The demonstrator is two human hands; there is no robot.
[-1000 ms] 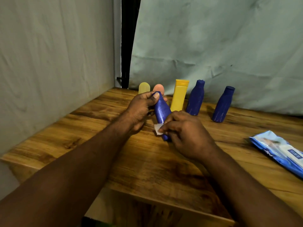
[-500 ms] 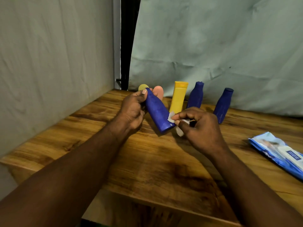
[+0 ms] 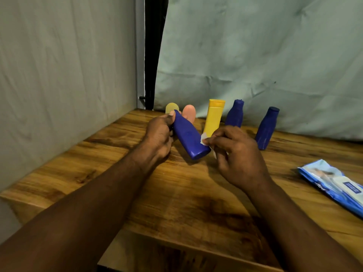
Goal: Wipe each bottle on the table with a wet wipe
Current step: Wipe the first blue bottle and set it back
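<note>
My left hand [image 3: 160, 134] grips a blue bottle [image 3: 189, 136] by its cap end, tilted with its flat base toward me and to the right. My right hand [image 3: 235, 154] pinches a small white wet wipe [image 3: 205, 139] against the bottle's lower side near the base. Behind stand a yellow bottle [image 3: 214, 117], two more blue bottles [image 3: 235, 114] [image 3: 266, 128], a pale yellow bottle [image 3: 170, 108] and a pink bottle [image 3: 189, 113], both partly hidden by the held bottle.
A blue wet wipe pack [image 3: 334, 185] lies at the right on the wooden table [image 3: 186, 203]. Cloth backdrops hang on the left and behind. The table's front edge is close below my forearms.
The held bottle tilted from near upright to slanted, base swinging right. My right hand with the wipe shifted from the bottle's lower front to its right side near the base.
</note>
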